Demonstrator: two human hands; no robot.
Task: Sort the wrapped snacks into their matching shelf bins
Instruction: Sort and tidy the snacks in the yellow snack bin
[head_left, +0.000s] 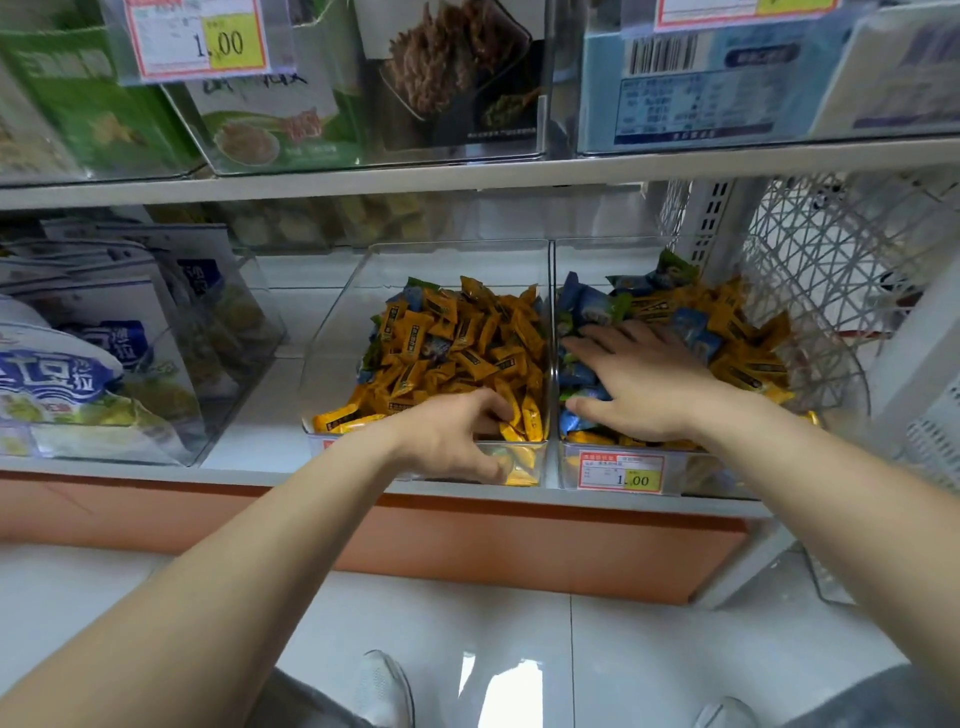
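A white lattice basket (810, 270) sits at far right, blue-and-white bags (78, 364) stand at left, and an orange base panel (519, 545) meets the glossy tiled floor (649, 649)

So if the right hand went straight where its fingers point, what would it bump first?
Most likely the clear bin wall just left of it. The right hand lies flat on the blue snacks, fingers pointing left, tips near that wall, though depth is hard to judge.

L hand (457, 436) curled on orange snacks (467, 343) in L bin (353, 301), R hand (639, 384) flat on blue snacks (587, 306), R bin (567, 467)
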